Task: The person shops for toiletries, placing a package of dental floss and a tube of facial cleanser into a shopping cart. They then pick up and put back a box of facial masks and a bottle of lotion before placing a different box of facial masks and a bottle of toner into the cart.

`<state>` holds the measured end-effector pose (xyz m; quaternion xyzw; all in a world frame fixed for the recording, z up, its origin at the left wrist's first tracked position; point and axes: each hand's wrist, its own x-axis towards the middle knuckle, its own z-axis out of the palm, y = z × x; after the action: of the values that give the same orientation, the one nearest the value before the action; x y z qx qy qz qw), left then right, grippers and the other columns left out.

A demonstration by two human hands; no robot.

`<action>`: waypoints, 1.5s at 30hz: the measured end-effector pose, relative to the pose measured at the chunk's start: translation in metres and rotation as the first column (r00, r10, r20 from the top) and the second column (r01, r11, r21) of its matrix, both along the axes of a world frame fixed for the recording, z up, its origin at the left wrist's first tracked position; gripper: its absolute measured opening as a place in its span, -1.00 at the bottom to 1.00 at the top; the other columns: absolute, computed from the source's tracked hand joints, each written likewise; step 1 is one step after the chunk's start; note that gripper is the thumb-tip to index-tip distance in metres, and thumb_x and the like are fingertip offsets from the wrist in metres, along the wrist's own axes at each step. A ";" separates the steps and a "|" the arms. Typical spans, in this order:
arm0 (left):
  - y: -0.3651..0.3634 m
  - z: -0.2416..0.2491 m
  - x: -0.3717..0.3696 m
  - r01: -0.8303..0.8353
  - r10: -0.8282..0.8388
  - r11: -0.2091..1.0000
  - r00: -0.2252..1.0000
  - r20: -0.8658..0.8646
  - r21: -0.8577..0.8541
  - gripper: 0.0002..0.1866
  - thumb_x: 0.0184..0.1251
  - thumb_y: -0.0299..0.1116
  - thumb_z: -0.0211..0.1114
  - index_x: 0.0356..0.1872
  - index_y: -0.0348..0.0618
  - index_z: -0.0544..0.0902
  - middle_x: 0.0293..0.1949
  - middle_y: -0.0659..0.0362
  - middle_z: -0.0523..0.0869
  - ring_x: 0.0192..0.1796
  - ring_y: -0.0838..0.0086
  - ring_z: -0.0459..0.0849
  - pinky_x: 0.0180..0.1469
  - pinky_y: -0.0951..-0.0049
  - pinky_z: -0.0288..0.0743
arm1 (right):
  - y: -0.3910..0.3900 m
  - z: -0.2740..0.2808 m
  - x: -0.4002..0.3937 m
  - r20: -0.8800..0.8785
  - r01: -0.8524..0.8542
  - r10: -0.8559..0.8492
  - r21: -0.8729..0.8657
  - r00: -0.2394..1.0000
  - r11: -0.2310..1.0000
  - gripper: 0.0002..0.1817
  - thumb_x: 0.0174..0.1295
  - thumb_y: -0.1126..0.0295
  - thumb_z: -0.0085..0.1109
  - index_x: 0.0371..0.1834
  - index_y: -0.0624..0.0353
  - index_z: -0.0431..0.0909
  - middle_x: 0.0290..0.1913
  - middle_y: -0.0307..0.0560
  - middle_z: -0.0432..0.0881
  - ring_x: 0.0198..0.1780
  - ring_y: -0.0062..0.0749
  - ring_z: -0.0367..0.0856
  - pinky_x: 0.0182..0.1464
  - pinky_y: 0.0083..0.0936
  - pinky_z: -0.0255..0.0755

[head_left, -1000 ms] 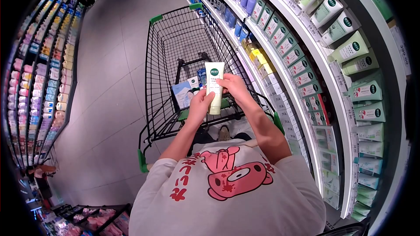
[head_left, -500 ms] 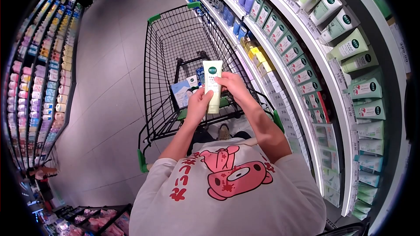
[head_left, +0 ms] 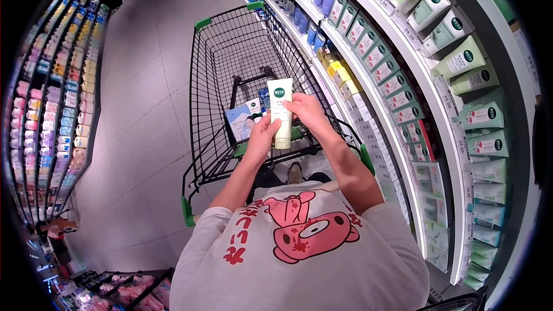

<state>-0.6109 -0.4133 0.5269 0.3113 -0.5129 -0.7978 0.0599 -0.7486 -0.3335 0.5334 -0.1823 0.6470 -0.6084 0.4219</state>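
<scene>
A pale green squeeze tube (head_left: 280, 93) with a dark green round logo is held upright before me, its cap end down. My left hand (head_left: 264, 136) is closed on its lower left side, the thumb across the front. On the right side, my right hand (head_left: 306, 113) grips the tube with its thumb on the label. Beneath the hands stands a black wire shopping cart (head_left: 201, 75) with green corners. Inside it, partly hidden by my hands, are a light blue and white box (head_left: 238, 123) and other packages.
Along the right run curved shelves (head_left: 403, 29) with green and white tubes (head_left: 431, 8) and boxed tubes (head_left: 377, 55). To the left stands a rack (head_left: 49, 109) of colourful packages. Grey tiled floor (head_left: 138, 121) lies between. Pink packages (head_left: 135, 296) are at the lower left.
</scene>
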 end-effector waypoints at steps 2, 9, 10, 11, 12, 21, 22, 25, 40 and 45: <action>0.001 0.004 -0.001 -0.016 0.014 0.998 1.000 0.022 0.056 -0.67 0.30 -0.26 0.08 -0.03 -0.26 0.48 -0.27 0.24 0.58 -0.30 0.65 0.52 -0.26 0.64 0.38 | 0.000 -0.001 0.000 -0.051 0.008 -0.005 0.046 0.999 0.999 -0.72 0.08 0.35 0.15 -0.23 0.34 0.54 -0.46 -0.16 0.62 -0.46 -0.60 0.53 -0.40 -0.63 0.38; 0.003 -0.009 -0.006 -0.018 0.020 0.982 1.000 0.007 -0.187 -0.55 0.25 -0.14 0.14 0.02 -0.28 0.41 -0.18 0.18 0.58 -0.18 0.51 0.55 -0.14 0.53 0.40 | -0.002 0.005 0.006 -0.210 0.031 -0.022 0.040 0.977 0.999 -0.72 0.08 0.31 0.17 -0.26 0.34 0.52 -0.43 -0.12 0.64 -0.38 -0.58 0.58 -0.34 -0.63 0.40; 0.005 -0.008 -0.006 -0.018 0.023 0.957 1.000 0.017 -0.289 -0.49 0.18 -0.11 0.21 0.03 -0.28 0.39 -0.17 0.12 0.60 -0.16 0.43 0.58 -0.11 0.48 0.41 | -0.002 0.003 0.006 -0.185 0.014 -0.013 0.002 0.983 1.000 -0.70 0.09 0.29 0.17 -0.26 0.34 0.52 -0.42 -0.11 0.64 -0.38 -0.57 0.58 -0.33 -0.63 0.41; 0.005 -0.009 -0.006 -0.013 0.029 0.944 0.999 0.042 -0.331 -0.48 0.17 -0.11 0.22 0.02 -0.28 0.39 -0.18 0.11 0.60 -0.17 0.43 0.58 -0.13 0.47 0.42 | -0.003 -0.002 0.006 -0.161 -0.002 -0.004 -0.036 0.987 0.999 -0.69 0.10 0.28 0.17 -0.26 0.34 0.51 -0.41 -0.11 0.65 -0.37 -0.56 0.59 -0.32 -0.62 0.41; 0.004 -0.012 -0.005 -0.007 0.034 0.929 0.997 0.067 -0.371 -0.48 0.15 -0.12 0.23 0.02 -0.29 0.39 -0.19 0.09 0.61 -0.19 0.43 0.59 -0.14 0.46 0.42 | -0.004 -0.002 0.007 -0.136 -0.016 0.005 -0.075 0.991 0.997 -0.68 0.10 0.26 0.17 -0.26 0.34 0.50 -0.40 -0.10 0.65 -0.36 -0.56 0.59 -0.31 -0.62 0.41; 0.005 -0.005 -0.004 0.088 -0.056 0.894 0.995 0.085 -0.438 -0.46 0.10 -0.13 0.28 0.00 -0.32 0.40 -0.20 0.05 0.60 -0.20 0.43 0.59 -0.16 0.45 0.43 | -0.005 -0.009 0.004 -0.271 0.094 -0.102 -0.045 0.957 0.995 -0.63 0.10 0.18 0.17 -0.23 0.31 0.52 -0.38 -0.06 0.65 -0.35 -0.48 0.62 -0.30 -0.55 0.44; 0.005 -0.006 -0.004 0.098 -0.075 0.918 0.994 0.074 -0.385 -0.45 0.10 -0.14 0.28 0.01 -0.32 0.40 -0.19 0.05 0.60 -0.20 0.43 0.58 -0.15 0.45 0.43 | -0.005 -0.011 0.003 -0.269 0.092 -0.104 -0.060 0.958 0.994 -0.62 0.10 0.16 0.16 -0.24 0.30 0.52 -0.38 -0.04 0.64 -0.35 -0.44 0.62 -0.31 -0.53 0.44; 0.005 -0.004 -0.006 0.032 -0.033 0.986 0.999 0.000 -0.163 -0.54 0.24 -0.15 0.16 0.04 -0.28 0.40 -0.20 0.13 0.57 -0.24 0.51 0.54 -0.20 0.51 0.41 | -0.004 -0.012 -0.001 -0.305 0.083 -0.090 -0.036 0.948 0.996 -0.63 0.10 0.16 0.15 -0.24 0.30 0.53 -0.39 -0.03 0.64 -0.38 -0.44 0.62 -0.34 -0.51 0.44; 0.043 0.074 -0.077 0.367 -0.442 0.864 0.881 -0.168 -0.345 -0.64 0.23 -0.37 0.13 0.02 -0.28 0.41 -0.16 0.20 0.53 -0.18 0.60 0.47 -0.13 0.57 0.35 | 0.108 0.125 -0.040 -0.612 0.266 -0.295 -0.140 0.734 0.954 -0.71 0.02 0.29 0.19 -0.25 0.24 0.54 -0.31 -0.05 0.59 -0.25 -0.36 0.57 -0.20 -0.51 0.41; 0.092 0.131 -0.159 0.410 -0.684 0.703 0.613 -0.395 -0.582 -0.44 0.11 -0.36 0.25 0.16 -0.21 0.31 -0.22 0.18 0.54 -0.17 0.53 0.48 -0.12 0.52 0.37 | 0.186 0.234 -0.044 -0.646 0.494 -0.444 -0.117 0.621 0.862 -0.82 0.10 0.42 0.17 -0.23 0.20 0.62 -0.36 -0.18 0.63 -0.50 -0.64 0.52 -0.50 -0.71 0.44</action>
<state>-0.7697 -0.3215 0.6583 -0.1495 -0.7036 -0.6941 0.0286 -0.7931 -0.1476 0.7670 -0.1925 0.7983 -0.5706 0.0019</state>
